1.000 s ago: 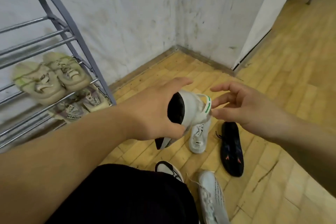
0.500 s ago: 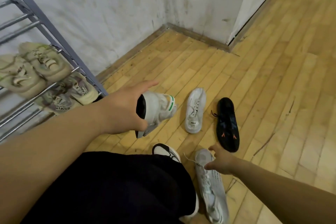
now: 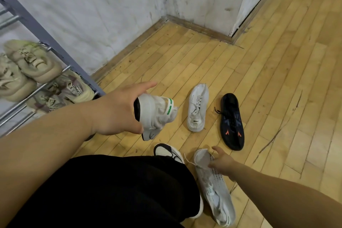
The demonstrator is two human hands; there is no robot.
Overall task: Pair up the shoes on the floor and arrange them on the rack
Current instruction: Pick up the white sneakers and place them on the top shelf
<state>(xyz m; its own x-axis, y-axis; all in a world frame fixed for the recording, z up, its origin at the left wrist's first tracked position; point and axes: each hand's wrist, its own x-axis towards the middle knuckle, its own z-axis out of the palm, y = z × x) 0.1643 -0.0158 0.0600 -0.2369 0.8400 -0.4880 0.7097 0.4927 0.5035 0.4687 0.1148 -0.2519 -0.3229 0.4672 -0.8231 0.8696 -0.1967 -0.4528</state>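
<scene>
Floorboards [image 3: 277,79] carry a white sneaker [image 3: 197,109] and a black shoe [image 3: 232,122], near each other but apart. Beige shoes [image 3: 33,61] sit on the rack [image 3: 46,42]. The left grip [image 3: 118,111] is clamped on a green-tabbed sneaker [image 3: 157,114], off the floor. The right grip [image 3: 222,163], fingers apart, lies on a pale knit sneaker [image 3: 214,187] on the floor.

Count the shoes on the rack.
4. Two beige shoes sit side by side on the upper shelf; two patterned shoes lie on the shelf below. The rack runs out of frame, so others may be hidden.
</scene>
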